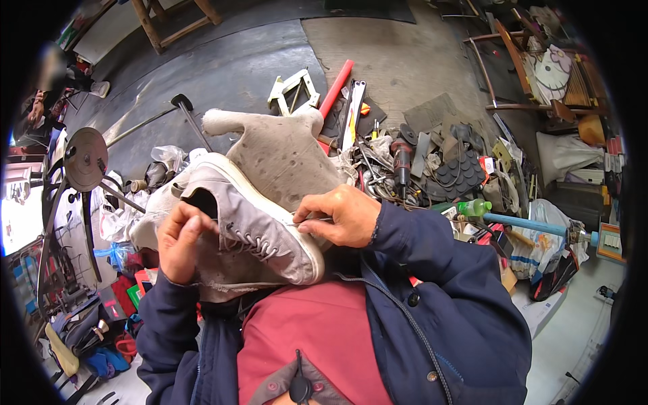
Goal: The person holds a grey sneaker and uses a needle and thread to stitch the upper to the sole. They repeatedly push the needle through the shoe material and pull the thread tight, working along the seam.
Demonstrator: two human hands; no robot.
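Note:
A grey lace-up sneaker [273, 246] with a thick white sole lies tilted on its side across my lap, toe toward my chest. My right hand [344, 214] is closed in a pinch at the sole's edge near the forefoot. Whatever thin thing sits between those fingertips is too small to name. Beside the shoe's opening, my left hand [181, 243] is held up with its fingers curled in toward the thumb. I cannot make out what it pinches, if anything. Under the shoe spreads a worn, spotted grey cloth [287, 158].
Beyond the cloth lie a red bar [336, 88], a pale metal frame [295, 93] and a dark power tool [403, 165] amid clutter. A green bottle [474, 207] lies at right beside a blue pole [526, 224]. A metal stand with a round disc [86, 159] rises at left.

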